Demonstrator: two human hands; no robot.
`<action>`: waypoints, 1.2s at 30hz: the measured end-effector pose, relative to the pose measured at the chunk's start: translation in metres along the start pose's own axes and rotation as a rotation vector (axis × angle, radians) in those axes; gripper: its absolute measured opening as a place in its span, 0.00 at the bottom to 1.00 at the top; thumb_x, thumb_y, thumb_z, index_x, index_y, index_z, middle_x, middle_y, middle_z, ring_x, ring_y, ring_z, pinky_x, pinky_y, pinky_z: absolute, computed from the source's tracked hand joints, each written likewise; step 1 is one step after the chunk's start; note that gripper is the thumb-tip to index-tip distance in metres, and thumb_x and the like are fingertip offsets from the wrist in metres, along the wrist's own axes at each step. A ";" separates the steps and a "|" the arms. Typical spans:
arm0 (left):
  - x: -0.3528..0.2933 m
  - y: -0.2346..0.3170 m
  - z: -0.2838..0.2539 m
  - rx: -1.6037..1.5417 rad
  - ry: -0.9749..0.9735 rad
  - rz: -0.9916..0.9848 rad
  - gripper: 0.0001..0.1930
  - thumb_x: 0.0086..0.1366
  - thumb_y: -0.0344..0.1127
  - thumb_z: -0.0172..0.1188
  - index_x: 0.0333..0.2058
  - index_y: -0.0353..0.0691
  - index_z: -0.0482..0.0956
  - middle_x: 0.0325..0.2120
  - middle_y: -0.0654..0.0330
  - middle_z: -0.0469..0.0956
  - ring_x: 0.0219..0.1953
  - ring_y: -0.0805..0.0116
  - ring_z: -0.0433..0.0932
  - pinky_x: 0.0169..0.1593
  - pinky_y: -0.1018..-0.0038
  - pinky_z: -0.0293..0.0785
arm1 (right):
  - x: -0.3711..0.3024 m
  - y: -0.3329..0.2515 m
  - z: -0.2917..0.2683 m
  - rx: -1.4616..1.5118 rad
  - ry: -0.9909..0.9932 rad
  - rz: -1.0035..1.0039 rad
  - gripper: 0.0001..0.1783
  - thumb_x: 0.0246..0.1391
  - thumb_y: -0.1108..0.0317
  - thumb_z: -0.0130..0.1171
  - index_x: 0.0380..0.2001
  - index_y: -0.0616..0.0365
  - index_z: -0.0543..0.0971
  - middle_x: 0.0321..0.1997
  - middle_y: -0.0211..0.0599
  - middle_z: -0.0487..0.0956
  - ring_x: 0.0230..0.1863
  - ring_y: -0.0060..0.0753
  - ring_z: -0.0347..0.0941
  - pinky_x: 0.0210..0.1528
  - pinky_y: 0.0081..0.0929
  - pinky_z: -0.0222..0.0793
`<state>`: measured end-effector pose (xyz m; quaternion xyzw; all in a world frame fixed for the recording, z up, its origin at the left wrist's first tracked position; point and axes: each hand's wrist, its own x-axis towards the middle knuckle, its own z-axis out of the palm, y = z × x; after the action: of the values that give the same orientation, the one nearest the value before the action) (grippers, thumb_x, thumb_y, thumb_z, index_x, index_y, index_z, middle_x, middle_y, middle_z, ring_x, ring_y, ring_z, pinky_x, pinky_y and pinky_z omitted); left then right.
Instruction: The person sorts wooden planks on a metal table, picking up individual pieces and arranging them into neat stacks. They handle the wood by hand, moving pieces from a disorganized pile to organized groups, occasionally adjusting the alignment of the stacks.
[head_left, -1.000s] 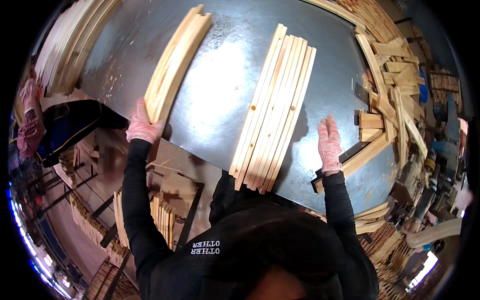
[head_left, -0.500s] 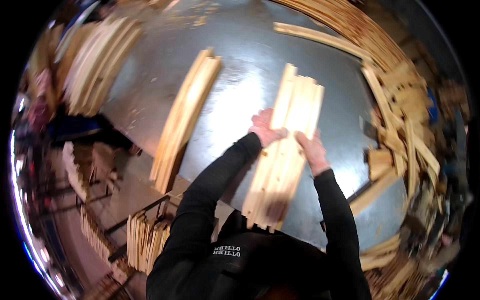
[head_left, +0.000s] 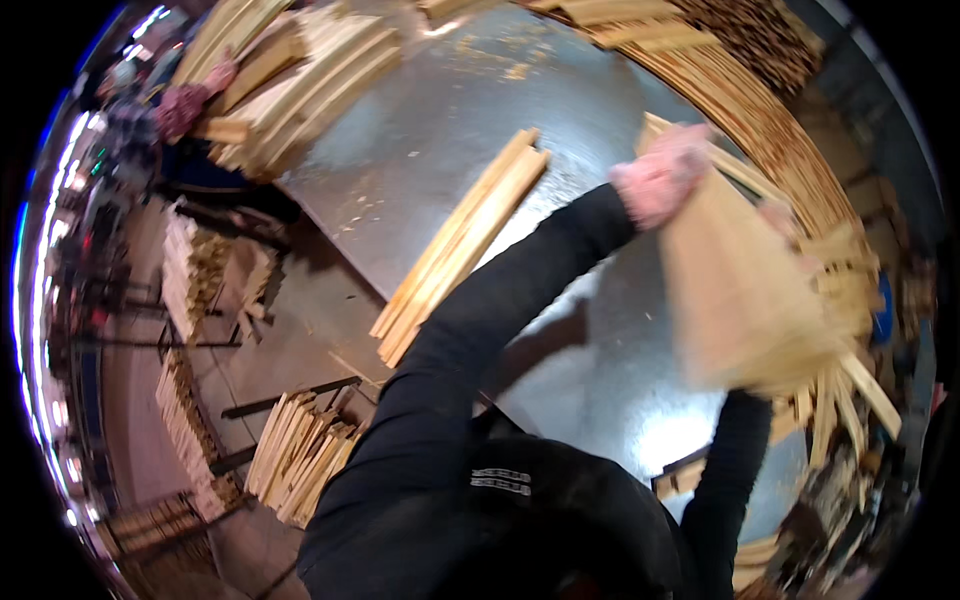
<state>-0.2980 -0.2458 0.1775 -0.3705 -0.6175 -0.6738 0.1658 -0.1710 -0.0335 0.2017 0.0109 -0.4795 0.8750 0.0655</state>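
Note:
A bundle of pale wooden strips (head_left: 740, 300) is raised off the metal table and tilted, its near part smeared by motion. My left hand (head_left: 662, 178), in a pinkish glove, is closed round its upper end. The right forearm reaches up behind the bundle's near end. That hand is mostly hidden; a blurred pinkish patch at the bundle's right edge may be part of it, but its fingers cannot be made out. To the left of the bundle, a smaller set of long wooden strips (head_left: 465, 245) lies on the table beyond my left sleeve.
The grey metal table (head_left: 420, 130) has sawdust at its far side. Long stacked strips (head_left: 740, 110) line the far right edge, with loose offcuts (head_left: 860, 390) nearer. At the upper left, another person's gloved hand (head_left: 185, 108) is by stacked boards (head_left: 330, 80). Racked wood (head_left: 300, 455) stands lower left.
The bundle has been lifted from the table and swung to the right and tilted. My left hand has gone up and right with it. The view has turned, shifting the smaller set rightward.

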 end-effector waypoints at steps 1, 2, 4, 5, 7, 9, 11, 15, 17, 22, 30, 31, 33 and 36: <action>-0.014 -0.008 0.028 -0.208 -0.005 -0.168 0.21 0.75 0.45 0.41 0.56 0.35 0.62 0.52 0.51 0.67 0.57 0.60 0.66 0.57 0.68 0.67 | -0.019 0.003 0.010 -0.070 0.096 0.110 0.38 0.65 0.36 0.41 0.65 0.55 0.62 0.57 0.34 0.70 0.55 0.28 0.68 0.59 0.28 0.64; -0.066 -0.024 0.012 -0.146 -0.033 -0.383 0.26 0.74 0.46 0.44 0.60 0.32 0.54 0.58 0.48 0.58 0.63 0.58 0.58 0.62 0.68 0.58 | -0.027 0.040 0.014 -0.029 0.115 0.264 0.38 0.65 0.36 0.42 0.65 0.55 0.63 0.54 0.33 0.72 0.52 0.25 0.70 0.56 0.24 0.66; -0.155 -0.045 0.002 -0.135 -0.094 -0.788 0.42 0.72 0.48 0.49 0.69 0.27 0.37 0.71 0.41 0.41 0.73 0.54 0.40 0.73 0.67 0.40 | -0.052 0.097 0.013 -0.118 0.186 0.426 0.39 0.65 0.36 0.42 0.65 0.56 0.63 0.49 0.32 0.75 0.45 0.19 0.74 0.49 0.17 0.71; -0.183 -0.046 0.001 -0.077 -0.189 -0.910 0.47 0.70 0.54 0.51 0.69 0.26 0.36 0.71 0.41 0.38 0.74 0.54 0.36 0.73 0.68 0.35 | -0.065 0.136 -0.012 -0.251 0.206 0.366 0.38 0.67 0.45 0.44 0.69 0.57 0.51 0.60 0.37 0.67 0.58 0.25 0.64 0.59 0.22 0.61; -0.241 -0.068 -0.003 -0.093 -0.167 -0.955 0.47 0.69 0.56 0.52 0.69 0.27 0.37 0.71 0.42 0.41 0.74 0.55 0.39 0.72 0.69 0.40 | -0.093 0.195 -0.029 -0.464 0.104 0.203 0.42 0.68 0.56 0.48 0.72 0.62 0.39 0.74 0.44 0.55 0.73 0.34 0.50 0.72 0.27 0.46; -0.233 -0.047 -0.012 -0.257 -0.144 -1.028 0.47 0.68 0.55 0.53 0.69 0.29 0.39 0.70 0.41 0.46 0.73 0.54 0.45 0.71 0.70 0.45 | -0.096 0.195 -0.041 -0.857 0.168 0.352 0.40 0.67 0.61 0.47 0.73 0.59 0.39 0.71 0.44 0.60 0.66 0.30 0.60 0.66 0.25 0.55; -0.228 -0.038 -0.034 -0.027 -0.310 -0.927 0.47 0.66 0.53 0.58 0.70 0.31 0.41 0.68 0.40 0.53 0.70 0.52 0.55 0.69 0.71 0.53 | -0.100 0.208 -0.054 -0.641 0.230 0.290 0.43 0.66 0.61 0.50 0.72 0.61 0.40 0.73 0.46 0.55 0.72 0.35 0.51 0.71 0.27 0.46; -0.227 -0.004 -0.060 0.036 -0.275 -1.151 0.47 0.65 0.52 0.58 0.69 0.29 0.42 0.67 0.35 0.54 0.69 0.52 0.56 0.67 0.70 0.57 | -0.106 0.212 -0.062 -0.626 0.234 0.246 0.42 0.66 0.60 0.53 0.72 0.63 0.43 0.75 0.47 0.52 0.75 0.37 0.46 0.73 0.28 0.42; -0.235 0.010 -0.053 0.145 -0.377 -1.163 0.39 0.63 0.46 0.60 0.64 0.28 0.53 0.54 0.40 0.71 0.55 0.54 0.73 0.59 0.68 0.67 | -0.101 0.187 -0.050 -0.639 0.178 0.325 0.40 0.65 0.60 0.53 0.71 0.64 0.47 0.74 0.49 0.54 0.75 0.38 0.48 0.73 0.28 0.43; -0.224 0.074 -0.031 0.354 -0.014 -1.131 0.36 0.57 0.39 0.63 0.60 0.29 0.59 0.43 0.42 0.74 0.45 0.55 0.76 0.49 0.63 0.74 | 0.003 0.160 -0.114 -1.091 0.067 0.057 0.36 0.64 0.53 0.50 0.69 0.60 0.56 0.71 0.51 0.61 0.72 0.45 0.55 0.72 0.35 0.48; -0.257 0.075 0.051 1.098 -0.259 -0.707 0.50 0.39 0.49 0.74 0.60 0.34 0.62 0.57 0.38 0.61 0.57 0.35 0.62 0.61 0.38 0.54 | 0.249 0.178 -0.074 -2.212 -0.431 0.034 0.27 0.66 0.49 0.36 0.61 0.49 0.70 0.66 0.33 0.70 0.68 0.44 0.62 0.68 0.63 0.43; -0.260 0.074 0.054 1.165 -0.301 -0.743 0.48 0.38 0.50 0.73 0.58 0.34 0.64 0.56 0.38 0.62 0.55 0.36 0.63 0.60 0.37 0.56 | 0.253 0.183 -0.064 -2.248 -0.470 0.107 0.27 0.67 0.49 0.35 0.60 0.48 0.72 0.64 0.33 0.72 0.67 0.44 0.63 0.68 0.63 0.43; -0.253 0.066 0.053 1.170 -0.347 -0.756 0.42 0.39 0.52 0.70 0.51 0.33 0.66 0.50 0.40 0.63 0.50 0.39 0.64 0.55 0.41 0.59 | 0.260 0.182 -0.055 -2.326 -0.545 0.277 0.27 0.68 0.50 0.33 0.57 0.47 0.75 0.61 0.35 0.76 0.65 0.45 0.66 0.68 0.63 0.43; -0.238 0.073 0.052 1.077 -0.410 -0.820 0.39 0.46 0.52 0.68 0.50 0.29 0.67 0.51 0.38 0.61 0.51 0.40 0.63 0.54 0.41 0.57 | 0.260 0.183 -0.074 -2.307 -0.482 -0.042 0.27 0.67 0.47 0.34 0.48 0.47 0.81 0.48 0.39 0.81 0.58 0.42 0.71 0.66 0.60 0.46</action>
<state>-0.0734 -0.2652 0.0602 -0.0941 -0.9735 -0.1993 -0.0609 -0.4482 -0.0417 0.0295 0.1183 -0.9868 -0.1022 -0.0414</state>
